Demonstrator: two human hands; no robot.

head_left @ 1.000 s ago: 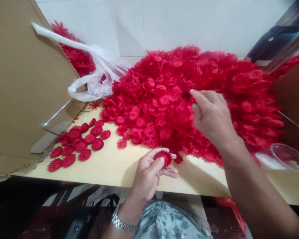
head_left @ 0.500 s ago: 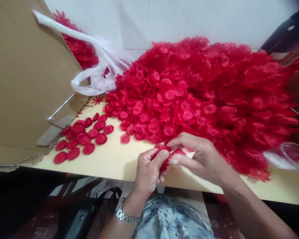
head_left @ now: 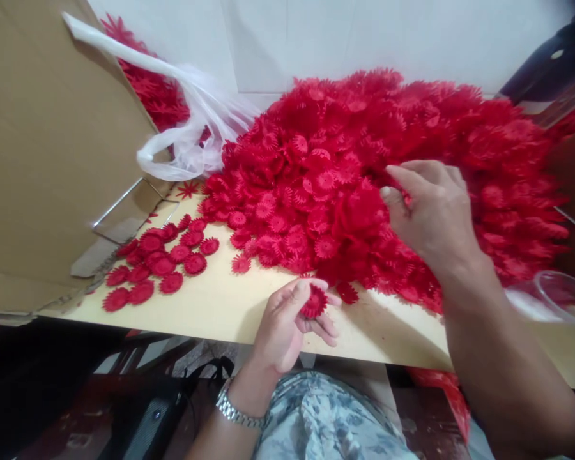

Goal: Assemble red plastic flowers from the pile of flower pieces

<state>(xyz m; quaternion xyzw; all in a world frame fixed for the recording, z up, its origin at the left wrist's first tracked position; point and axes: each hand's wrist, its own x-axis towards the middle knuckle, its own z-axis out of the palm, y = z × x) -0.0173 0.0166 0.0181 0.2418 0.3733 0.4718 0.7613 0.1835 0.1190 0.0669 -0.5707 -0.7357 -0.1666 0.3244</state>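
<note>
My left hand [head_left: 287,322], a metal watch on its wrist, is just above the table's front edge. Its thumb and fingers pinch a small red flower disc [head_left: 315,302] with a fringed rim. My right hand [head_left: 434,204] hovers over a big heap of red flower pieces [head_left: 345,147]. Its thumb and forefinger are apart, and nothing shows between them except the red heap behind. A single loose red flower piece [head_left: 347,292] lies on the table to the right of my left hand.
Finished-looking cupped red discs [head_left: 163,265] lie grouped on the pale yellow table [head_left: 220,306] at left. Beside them stand a cardboard box [head_left: 62,153], a bent metal wire [head_left: 117,204] and a white plastic bag [head_left: 191,140]. At right is a clear plastic container [head_left: 563,297].
My right hand has left my left hand and moved up and right over the heap. My left hand keeps the flower disc, its fingers now more spread.
</note>
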